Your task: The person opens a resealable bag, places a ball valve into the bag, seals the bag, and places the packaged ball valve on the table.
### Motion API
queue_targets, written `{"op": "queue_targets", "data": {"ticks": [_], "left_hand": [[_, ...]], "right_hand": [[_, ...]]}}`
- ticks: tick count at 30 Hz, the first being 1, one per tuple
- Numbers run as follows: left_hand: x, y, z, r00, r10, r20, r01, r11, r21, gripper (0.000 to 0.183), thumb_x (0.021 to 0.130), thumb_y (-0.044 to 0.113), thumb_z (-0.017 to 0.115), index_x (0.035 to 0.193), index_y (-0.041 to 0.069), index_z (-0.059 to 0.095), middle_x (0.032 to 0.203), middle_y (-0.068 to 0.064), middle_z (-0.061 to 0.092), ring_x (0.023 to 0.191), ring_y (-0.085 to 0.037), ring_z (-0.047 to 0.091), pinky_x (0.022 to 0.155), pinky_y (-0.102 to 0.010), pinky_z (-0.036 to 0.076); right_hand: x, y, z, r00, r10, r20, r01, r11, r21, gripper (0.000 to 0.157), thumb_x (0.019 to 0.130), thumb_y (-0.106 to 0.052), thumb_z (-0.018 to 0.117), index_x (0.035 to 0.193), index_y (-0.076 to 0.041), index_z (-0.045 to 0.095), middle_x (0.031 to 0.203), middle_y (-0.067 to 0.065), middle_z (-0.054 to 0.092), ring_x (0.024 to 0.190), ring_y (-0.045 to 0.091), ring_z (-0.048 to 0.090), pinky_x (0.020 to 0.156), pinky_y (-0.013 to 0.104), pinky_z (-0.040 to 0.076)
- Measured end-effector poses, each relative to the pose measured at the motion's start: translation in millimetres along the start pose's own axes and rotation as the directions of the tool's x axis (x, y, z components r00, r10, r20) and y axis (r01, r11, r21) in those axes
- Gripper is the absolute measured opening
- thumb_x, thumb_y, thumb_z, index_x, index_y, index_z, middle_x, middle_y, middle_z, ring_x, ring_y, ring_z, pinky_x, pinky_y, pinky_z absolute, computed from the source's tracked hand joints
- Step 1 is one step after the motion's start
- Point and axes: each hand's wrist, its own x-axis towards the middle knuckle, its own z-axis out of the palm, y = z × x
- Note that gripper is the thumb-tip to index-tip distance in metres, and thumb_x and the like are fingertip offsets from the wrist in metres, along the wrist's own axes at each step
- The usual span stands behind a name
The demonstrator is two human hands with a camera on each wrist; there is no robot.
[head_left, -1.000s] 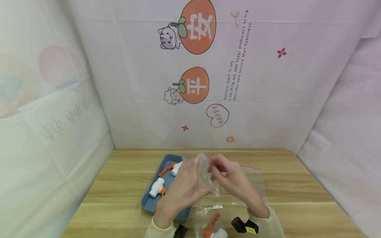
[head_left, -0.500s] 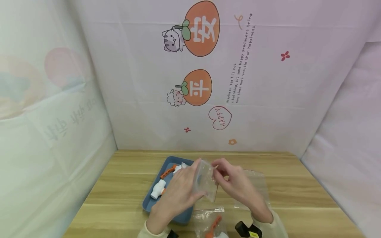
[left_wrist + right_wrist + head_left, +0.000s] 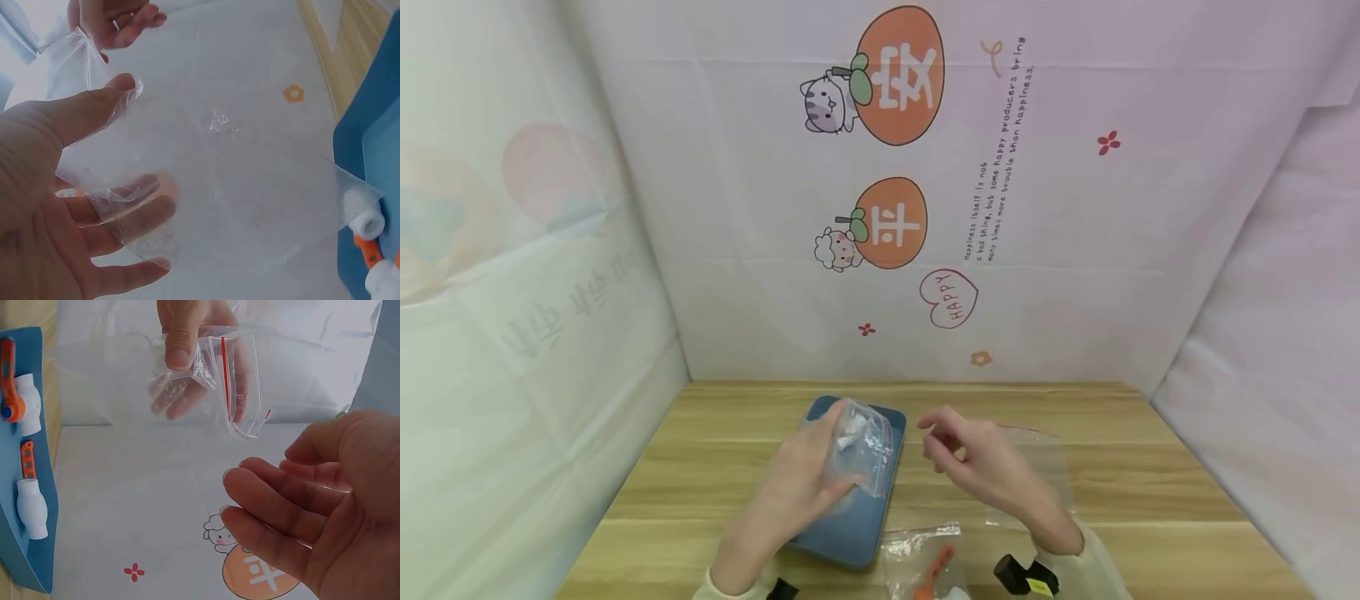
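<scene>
My left hand [image 3: 786, 483] holds a clear zip-lock bag [image 3: 872, 458] between thumb and fingers, over the blue tray [image 3: 850, 537]. The bag's red zip strip faces the right hand in the right wrist view, and its mouth gapes slightly. My right hand [image 3: 985, 462] hovers to the right of the bag, apart from it, fingers loosely bent with nothing in them. Inside the tray lie white ball valves [image 3: 31, 509] with orange lever handles; in the head view the left hand and bag hide most of them.
A bag holding a valve with an orange handle [image 3: 936, 571] lies at the table's front, right of the tray. Another clear flat bag [image 3: 1045, 471] lies under the right forearm. White printed cloth [image 3: 760, 317] walls off the back and sides of the wooden table [image 3: 1157, 492].
Both hands were at the bag before. The right hand has let go of its edge and stays about where it was, while the left hand has carried the bag left over the tray.
</scene>
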Motion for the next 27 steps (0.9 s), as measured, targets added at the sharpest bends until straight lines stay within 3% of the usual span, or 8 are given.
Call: {"op": "queue_targets", "data": {"ticks": [4,8,13,19,23,27], "left_hand": [[-2.4,-13.4,-9.1,0.999,-0.045,0.017,0.045,0.998,-0.041,0.103,0.068,0.027,0.090,0.148,0.000,0.031,0.114,-0.013,0.068,0.100,-0.029,0.066,0.086,-0.040,0.057],[-4.2,-28.1,-23.5,0.993,-0.115,0.024,0.116,0.992,-0.051,0.105,0.069,0.017,0.090,0.150,-0.001,0.025,0.114,-0.018,0.068,0.100,-0.032,0.067,0.083,-0.041,0.057],[-9.3,-45.7,-41.4,0.973,-0.231,0.019,0.231,0.972,-0.038,0.105,0.070,0.014,0.088,0.150,-0.001,0.023,0.118,-0.023,0.067,0.100,-0.038,0.067,0.084,-0.046,0.057],[-14.7,-62.6,-53.5,0.957,-0.288,0.005,0.288,0.956,-0.047,0.100,0.076,0.015,0.085,0.150,-0.003,0.021,0.118,-0.026,0.066,0.098,-0.042,0.067,0.079,-0.050,0.057],[-19.1,-74.1,-61.0,0.932,-0.363,0.019,0.363,0.926,-0.107,0.098,0.079,0.012,0.082,0.152,0.000,0.018,0.119,-0.028,0.064,0.097,-0.045,0.066,0.075,-0.052,0.057],[-24.8,-88.0,-68.4,0.907,-0.421,0.024,0.420,0.894,-0.155,0.098,0.081,0.010,0.080,0.154,0.004,0.015,0.120,-0.031,0.062,0.098,-0.048,0.064,0.076,-0.055,0.056]], "right_hand": [[2.1,2.6,1.2,0.998,0.014,0.064,-0.016,1.000,0.027,0.020,0.094,-0.002,0.062,0.113,-0.007,0.060,0.077,-0.008,0.065,0.068,-0.004,0.059,0.062,0.019,0.054],[5.9,5.8,2.1,0.997,0.023,0.078,-0.027,0.998,0.049,0.019,0.095,-0.003,0.061,0.113,-0.006,0.060,0.079,-0.005,0.066,0.069,-0.001,0.060,0.062,0.021,0.055],[12.1,11.6,2.8,0.991,0.049,0.124,-0.055,0.998,0.039,0.017,0.097,-0.007,0.060,0.114,-0.008,0.060,0.084,-0.003,0.067,0.072,0.001,0.062,0.064,0.020,0.055],[19.4,17.6,7.4,0.974,0.104,0.202,-0.107,0.994,0.007,0.018,0.097,-0.010,0.060,0.115,-0.013,0.059,0.091,-0.003,0.067,0.081,0.005,0.064,0.069,0.020,0.055],[26.1,19.9,14.6,0.952,0.164,0.260,-0.155,0.986,-0.054,0.021,0.097,-0.015,0.061,0.118,-0.016,0.059,0.097,-0.005,0.068,0.086,0.005,0.064,0.071,0.021,0.054],[30.2,23.0,23.1,0.941,0.163,0.296,-0.144,0.986,-0.086,0.024,0.097,-0.016,0.061,0.121,-0.015,0.058,0.103,-0.001,0.069,0.090,0.007,0.064,0.072,0.022,0.055]]}}
